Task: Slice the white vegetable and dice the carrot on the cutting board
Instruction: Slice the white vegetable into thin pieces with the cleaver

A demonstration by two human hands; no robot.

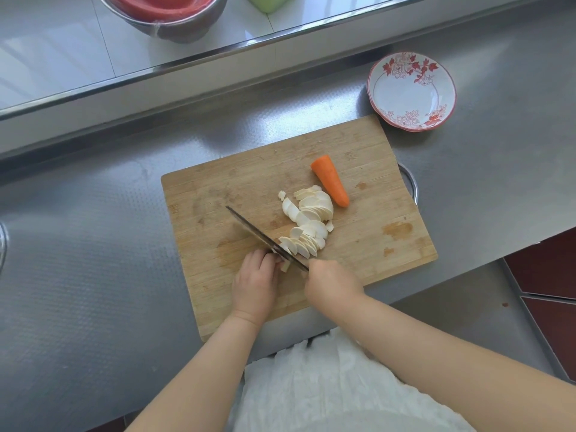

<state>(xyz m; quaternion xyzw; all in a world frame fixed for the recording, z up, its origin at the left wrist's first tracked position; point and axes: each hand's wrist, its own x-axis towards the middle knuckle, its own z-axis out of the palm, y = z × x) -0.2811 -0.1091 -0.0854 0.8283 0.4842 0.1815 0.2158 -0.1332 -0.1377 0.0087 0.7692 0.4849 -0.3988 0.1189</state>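
From my remote seat I see two bare forearms, no sleeves, watch or rings showing on the left hand (254, 283) or the right hand (332, 285). Near the bottom edge, a crinkled white garment (327, 388) covers the torso.

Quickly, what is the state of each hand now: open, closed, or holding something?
Left hand: fingers curled on the last piece of the white vegetable, beside the blade.
Right hand: grips the knife by its handle.
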